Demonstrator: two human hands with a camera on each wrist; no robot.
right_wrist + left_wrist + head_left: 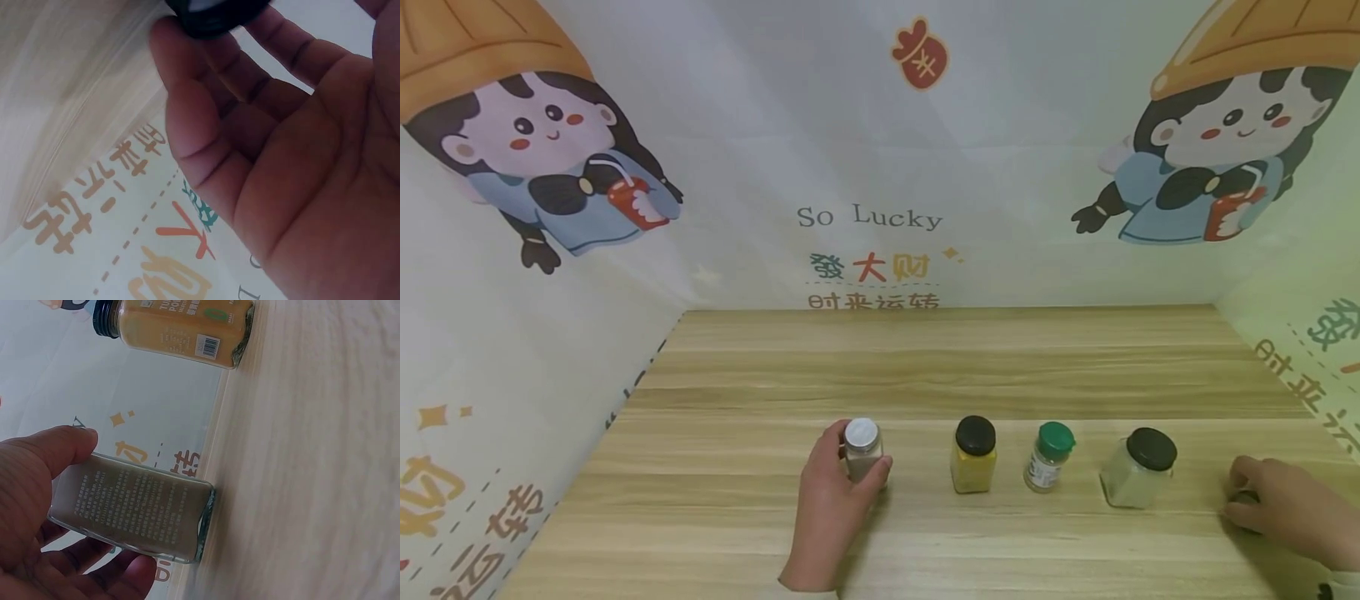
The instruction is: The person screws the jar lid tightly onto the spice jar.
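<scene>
My left hand (835, 496) grips a square glass jar (865, 462) with a pale silvery top. In the left wrist view, grey-brown contents and fine printed text show on this spice jar (131, 503), with the thumb on one side and fingers round the other. Its base is at or close to the tabletop. Far to the right, my right hand (1288, 504) holds a dark round lid (1246, 497) low over the table. The right wrist view shows the dark lid (219, 17) at the fingertips, partly cut off by the top edge.
Between the hands stand a yellow spice jar (974, 467) with a black lid, a small green-capped shaker (1045, 467) and a wide pale jar (1135, 475) with a black lid. A printed cloth (1037, 208) hangs behind and beside the wooden table (925, 358).
</scene>
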